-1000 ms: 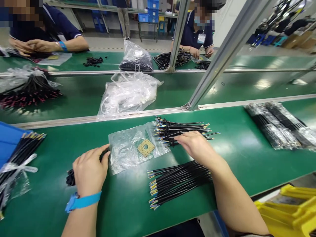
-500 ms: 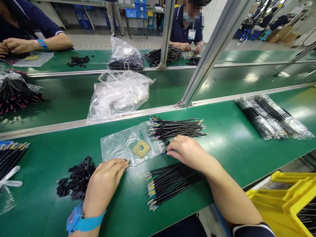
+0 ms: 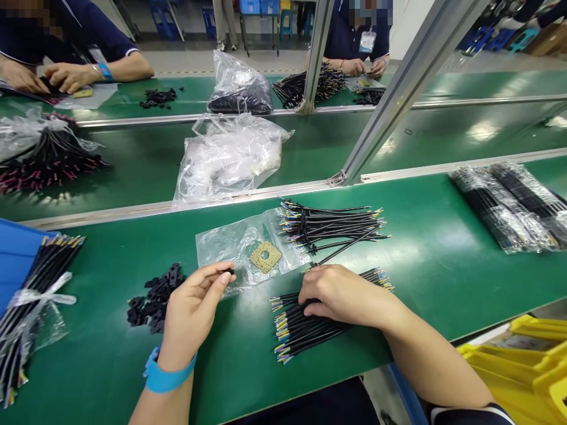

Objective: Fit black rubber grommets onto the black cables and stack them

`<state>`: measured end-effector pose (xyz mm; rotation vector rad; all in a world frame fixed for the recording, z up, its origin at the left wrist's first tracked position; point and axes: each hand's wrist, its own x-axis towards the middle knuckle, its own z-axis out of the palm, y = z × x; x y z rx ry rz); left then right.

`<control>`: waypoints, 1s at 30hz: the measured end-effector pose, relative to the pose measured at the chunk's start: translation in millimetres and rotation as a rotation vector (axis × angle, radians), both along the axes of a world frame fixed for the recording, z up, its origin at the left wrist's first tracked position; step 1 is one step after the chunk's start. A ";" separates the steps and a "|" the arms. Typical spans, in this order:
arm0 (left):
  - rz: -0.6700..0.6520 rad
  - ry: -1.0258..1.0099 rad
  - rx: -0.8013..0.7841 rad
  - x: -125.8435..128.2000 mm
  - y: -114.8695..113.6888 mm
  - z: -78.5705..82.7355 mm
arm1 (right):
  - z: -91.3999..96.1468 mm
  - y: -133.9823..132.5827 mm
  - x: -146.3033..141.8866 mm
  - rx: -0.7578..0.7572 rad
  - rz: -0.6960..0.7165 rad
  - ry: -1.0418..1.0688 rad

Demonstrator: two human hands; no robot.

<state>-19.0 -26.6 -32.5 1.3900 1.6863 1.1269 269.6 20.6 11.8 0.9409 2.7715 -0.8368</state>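
Observation:
My left hand (image 3: 195, 304) pinches a small black part (image 3: 228, 271) between thumb and fingertips, above the edge of a clear plastic bag (image 3: 217, 245). A tan square sponge with a hole (image 3: 265, 257) lies on that bag. Beside my left wrist is a pile of similar black parts (image 3: 159, 295). My right hand (image 3: 339, 295) is closed over a row of black cables (image 3: 301, 330) with coloured wire ends, its fingertips on an upper cable. Behind it lies a stack of black cables with black parts fitted near one end (image 3: 332, 227); one cable slants off its front.
Wrapped cable bundles (image 3: 509, 206) lie at the right, a tied cable bundle (image 3: 42, 295) at the left. A metal post (image 3: 398, 106) rises from the bench divider. Beyond it are plastic bags (image 3: 233, 156) and two co-workers. A yellow crate (image 3: 522, 360) stands at the lower right.
My left hand has lifted off the bag's edge with the black part now visible in its fingers. My right hand has moved from the fitted stack down to the cable row, leaving a slanted cable behind.

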 end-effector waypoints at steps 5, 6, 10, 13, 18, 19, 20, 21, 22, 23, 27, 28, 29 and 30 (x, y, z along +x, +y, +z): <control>0.170 -0.288 0.000 1.0 2.7 -2.3 | -1.4 -3.0 -2.2 0.029 0.011 -0.012; 0.170 -0.344 -0.012 1.5 3.5 -2.7 | -1.6 -3.1 -2.1 0.034 0.016 -0.001; 0.155 -0.488 -0.046 3.9 5.6 -2.6 | 0.2 -3.5 -0.5 0.030 0.045 0.041; 0.196 -0.532 -0.003 5.2 6.4 -2.0 | 1.5 -4.1 -0.6 -0.027 -0.002 0.138; 0.228 -0.628 -0.053 4.8 7.0 -1.5 | -20.2 0.4 -12.3 0.175 -0.308 0.422; 0.231 -0.643 -0.065 4.7 6.8 -1.3 | -27.8 2.0 -16.0 0.280 -0.343 0.417; 0.235 -0.656 -0.071 4.8 6.4 -0.9 | -35.2 3.4 -19.6 0.378 -0.363 0.379; 0.242 -0.668 -0.072 5.1 6.1 -0.4 | -41.6 4.5 -23.1 0.460 -0.370 0.318; 0.247 -0.680 -0.075 5.8 5.8 0.3 | -46.6 5.1 -26.3 0.523 -0.369 0.245; 0.252 -0.692 -0.078 6.8 5.6 1.1 | -49.9 5.2 -29.1 0.564 -0.354 0.171; 0.248 -0.757 -0.105 12.3 6.0 5.6 | -48.0 2.0 -35.9 0.609 -0.254 0.000; 0.244 -0.776 -0.115 13.4 6.1 6.7 | -45.9 0.9 -36.6 0.614 -0.242 -0.019; 0.240 -0.793 -0.128 14.2 6.1 7.6 | -44.0 -0.1 -36.8 0.620 -0.239 -0.034; 0.234 -0.806 -0.144 14.6 5.9 8.3 | -42.6 -0.7 -36.8 0.626 -0.241 -0.048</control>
